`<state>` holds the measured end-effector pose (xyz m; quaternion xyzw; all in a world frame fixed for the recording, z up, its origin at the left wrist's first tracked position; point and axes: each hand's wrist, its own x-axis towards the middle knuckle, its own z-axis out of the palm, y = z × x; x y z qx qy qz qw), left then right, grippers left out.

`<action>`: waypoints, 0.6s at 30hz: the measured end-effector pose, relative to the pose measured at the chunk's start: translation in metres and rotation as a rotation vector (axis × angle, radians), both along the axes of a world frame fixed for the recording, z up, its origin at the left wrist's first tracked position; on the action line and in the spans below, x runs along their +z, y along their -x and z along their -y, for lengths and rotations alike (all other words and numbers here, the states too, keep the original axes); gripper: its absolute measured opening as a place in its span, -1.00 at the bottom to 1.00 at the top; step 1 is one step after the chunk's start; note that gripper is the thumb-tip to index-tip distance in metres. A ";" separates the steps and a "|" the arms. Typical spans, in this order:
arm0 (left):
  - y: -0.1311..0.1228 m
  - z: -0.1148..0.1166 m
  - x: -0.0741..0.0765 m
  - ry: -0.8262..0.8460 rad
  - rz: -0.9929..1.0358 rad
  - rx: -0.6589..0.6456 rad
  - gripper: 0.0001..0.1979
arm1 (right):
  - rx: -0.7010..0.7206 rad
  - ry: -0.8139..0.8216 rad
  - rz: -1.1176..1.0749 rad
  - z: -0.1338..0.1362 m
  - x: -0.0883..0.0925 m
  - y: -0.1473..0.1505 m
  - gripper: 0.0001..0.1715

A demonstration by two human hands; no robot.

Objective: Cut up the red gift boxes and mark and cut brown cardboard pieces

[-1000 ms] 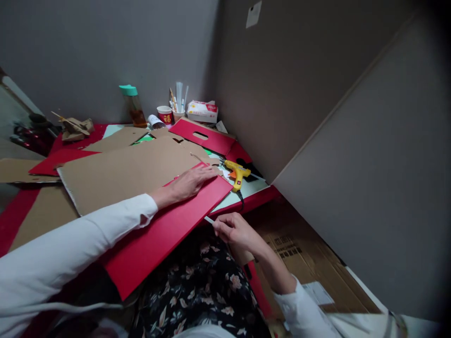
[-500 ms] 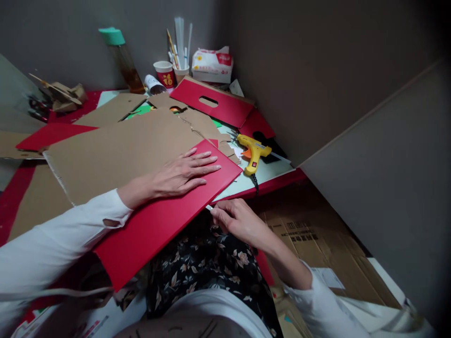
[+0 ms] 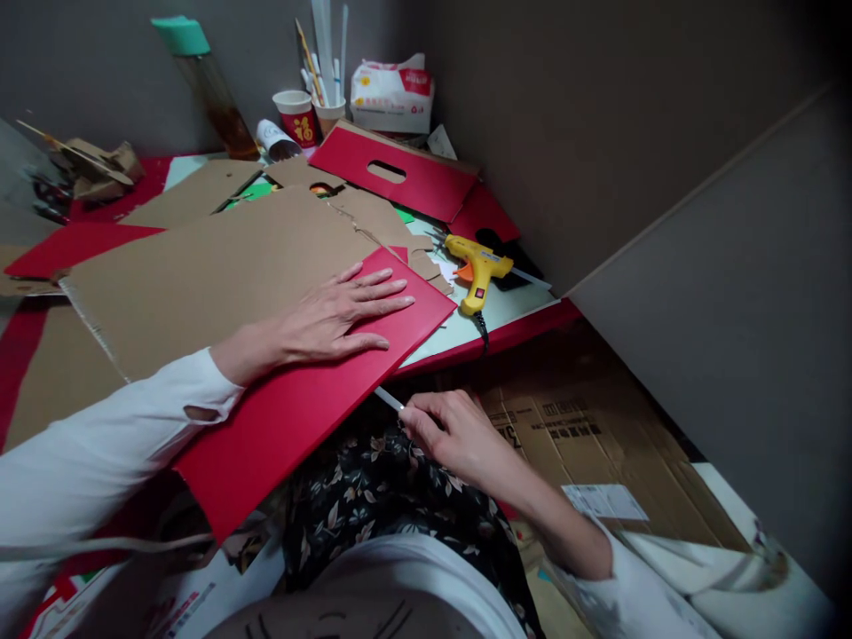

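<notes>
My left hand (image 3: 339,315), fingers spread, lies flat on a red board (image 3: 293,439) that slants across the table's near edge and overhangs my lap. Below the board's right-hand edge, my right hand (image 3: 439,426) pinches one end of a narrow white strip (image 3: 389,398). The strip's other end disappears under the board, so I cannot tell what it is. Under the red board and behind it lies a large brown cardboard sheet (image 3: 219,266). A yellow hot glue gun (image 3: 480,271) rests on its side beyond the board's right corner.
Red cardboard with a slot (image 3: 426,191) leans at the back. Behind it stand a tissue pack (image 3: 392,98), a red paper cup (image 3: 295,115), a cup of brushes and sticks (image 3: 329,114) and a teal-lidded bottle (image 3: 216,102). A printed cardboard box (image 3: 599,444) is below right.
My right hand has drawn back from the board's edge, and more of the white strip shows. My left hand stays flat on the board. The view has shifted slightly.
</notes>
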<state>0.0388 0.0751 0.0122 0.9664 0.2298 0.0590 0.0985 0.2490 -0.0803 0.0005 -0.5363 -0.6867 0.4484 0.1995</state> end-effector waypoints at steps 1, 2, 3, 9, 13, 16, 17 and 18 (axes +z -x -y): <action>0.000 0.000 0.000 -0.003 -0.002 0.001 -0.36 | -0.002 -0.001 0.007 -0.002 0.000 0.002 -0.57; 0.000 0.001 0.000 -0.005 -0.003 0.000 -0.37 | -0.005 0.002 0.012 -0.005 0.000 0.003 -0.58; 0.000 0.001 0.001 -0.008 0.000 -0.003 -0.37 | -0.008 0.008 0.011 -0.006 0.001 0.005 -0.59; 0.000 0.001 0.001 -0.007 0.034 -0.020 -0.38 | 0.036 0.055 0.025 -0.005 0.010 -0.001 -0.61; 0.001 0.000 0.003 0.003 0.035 -0.039 -0.35 | 0.070 0.062 0.102 -0.008 0.017 -0.010 -0.59; 0.002 0.001 0.004 0.003 0.040 -0.045 -0.32 | 0.068 0.073 0.136 -0.015 0.021 -0.009 -0.59; 0.002 0.002 0.004 -0.001 0.044 -0.044 -0.30 | 0.070 0.062 0.137 -0.018 0.022 -0.006 -0.59; 0.002 0.002 0.004 -0.006 0.048 -0.042 -0.29 | 0.076 0.040 0.131 -0.021 0.022 -0.003 -0.59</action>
